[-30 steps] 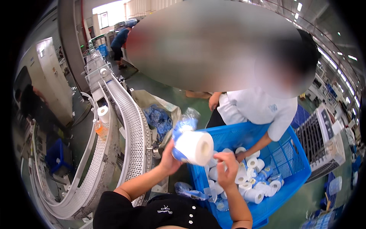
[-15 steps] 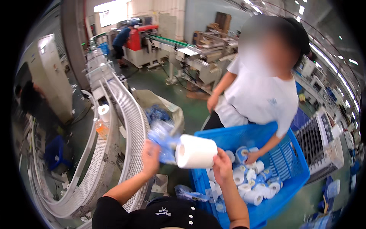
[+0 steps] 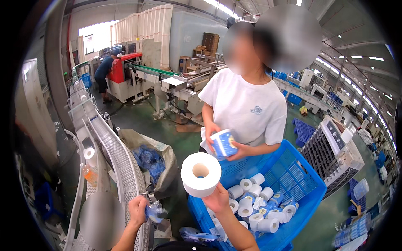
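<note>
Just below the centre of the frame, the right hand (image 3: 217,195) holds up a bare white paper roll (image 3: 200,174), its hollow core facing the camera. The fingers are pressed against the roll's underside and lower edge, pinching it from below, with the forearm rising from the bottom edge of the frame.

Lower left of centre, the left hand (image 3: 138,211) is closed around a crumpled blue plastic wrapper (image 3: 155,212), which bunches out to the right of the fist. The hand sits right beside the curved white conveyor (image 3: 117,163) that sweeps from the upper left down to the bottom of the frame; whether the hand touches it cannot be told.

In the lower right lies a blue plastic crate (image 3: 307,190) holding a heap of rolls (image 3: 255,205) (some bare white, some in blue wrapping). Behind the crate, in the middle of the frame, stands a co-worker in a white T-shirt (image 3: 247,108), both of that person's hands around a blue-wrapped roll (image 3: 222,144) held above the crate's far corner.

Left of the crate, beside the conveyor, an open grey sack (image 3: 161,152) on the green floor is partly filled with blue wrappers. A single white roll (image 3: 89,153) rests at the conveyor's left side. In the upper left another person bends at a red machine (image 3: 121,75).
</note>
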Tool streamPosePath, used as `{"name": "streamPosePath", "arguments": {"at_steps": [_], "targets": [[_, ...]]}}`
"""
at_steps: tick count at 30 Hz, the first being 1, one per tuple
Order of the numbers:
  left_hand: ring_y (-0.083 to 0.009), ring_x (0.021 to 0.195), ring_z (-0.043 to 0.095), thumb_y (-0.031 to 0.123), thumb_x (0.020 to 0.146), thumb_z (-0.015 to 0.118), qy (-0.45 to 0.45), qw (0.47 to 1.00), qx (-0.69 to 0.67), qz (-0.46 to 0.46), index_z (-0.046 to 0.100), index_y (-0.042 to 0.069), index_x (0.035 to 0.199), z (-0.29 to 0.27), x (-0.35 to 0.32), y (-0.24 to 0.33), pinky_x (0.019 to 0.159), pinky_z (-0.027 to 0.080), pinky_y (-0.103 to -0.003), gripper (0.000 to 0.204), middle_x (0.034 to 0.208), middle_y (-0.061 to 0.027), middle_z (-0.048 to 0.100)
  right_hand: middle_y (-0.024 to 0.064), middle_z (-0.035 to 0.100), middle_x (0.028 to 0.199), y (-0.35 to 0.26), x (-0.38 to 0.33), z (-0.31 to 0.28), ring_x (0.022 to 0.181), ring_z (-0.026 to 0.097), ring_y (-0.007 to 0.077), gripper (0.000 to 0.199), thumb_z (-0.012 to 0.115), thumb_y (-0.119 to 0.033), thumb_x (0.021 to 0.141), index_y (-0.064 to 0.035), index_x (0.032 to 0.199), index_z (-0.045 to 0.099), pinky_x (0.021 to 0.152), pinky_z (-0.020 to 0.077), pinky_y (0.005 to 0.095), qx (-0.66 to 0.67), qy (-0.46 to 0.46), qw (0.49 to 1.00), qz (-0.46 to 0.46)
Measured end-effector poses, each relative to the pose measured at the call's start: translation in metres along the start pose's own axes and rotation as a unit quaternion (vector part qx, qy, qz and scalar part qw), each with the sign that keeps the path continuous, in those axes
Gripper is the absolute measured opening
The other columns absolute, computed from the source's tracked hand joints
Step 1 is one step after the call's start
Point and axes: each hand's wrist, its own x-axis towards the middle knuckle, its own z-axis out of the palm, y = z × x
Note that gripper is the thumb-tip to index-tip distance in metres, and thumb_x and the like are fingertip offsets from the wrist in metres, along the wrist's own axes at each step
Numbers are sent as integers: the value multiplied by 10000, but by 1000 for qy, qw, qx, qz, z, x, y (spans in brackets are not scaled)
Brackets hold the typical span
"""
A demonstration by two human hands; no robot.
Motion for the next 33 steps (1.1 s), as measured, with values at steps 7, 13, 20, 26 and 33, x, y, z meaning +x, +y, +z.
{"name": "streamPosePath", "arguments": {"at_steps": [7, 13, 20, 26, 33], "targets": [[-207, 738, 580, 97, 737, 704, -1, 997, 77, -9, 608, 9, 789, 23, 9, 34, 655, 427, -291, 141, 753, -88, 568, 50, 436, 1429, 0, 3, 16, 1320, 398, 243, 447, 309, -337, 1033, -104, 1411, 368, 1113, 296, 415, -4, 19, 1000, -11], [-228, 939, 588, 66, 690, 746, -5, 1000, -8, 12, 616, 10, 1067, 39, 14, 38, 865, 442, -330, 403, 982, -109, 611, 86, 443, 1425, 3, 8, 12, 1314, 409, 260, 490, 345, -347, 1022, -35, 1399, 370, 1117, 283, 429, -62, 35, 997, -42], [-272, 1082, 568, 169, 649, 833, -96, 985, -23, 139, 572, 27, 1215, 49, 33, 73, 927, 435, -344, 639, 1165, -134, 577, 108, 561, 1239, 10, 9, 19, 1145, 535, 219, 401, 448, -308, 997, -8, 1261, 474, 1005, 395, 369, -264, 72, 962, -23], [-195, 976, 634, 299, 868, 690, -152, 823, -454, -305, 570, 23, 1207, 66, 20, 28, 847, 513, -349, 454, 1181, -66, 608, 111, 556, 1201, 3, -1, 35, 1083, 516, 182, 441, 556, -359, 939, -29, 1228, 512, 922, 410, 309, -543, -62, 826, -140], [-267, 1178, 553, 550, 926, 468, -145, 593, -705, -361, 366, 71, 1414, 80, 23, 13, 991, 469, -415, 691, 1342, -144, 517, 216, 390, 1375, 3, -7, 47, 1225, 440, 333, 743, 791, -457, 701, -61, 1257, 499, 1004, 374, 407, -695, -142, 666, -230]]}}
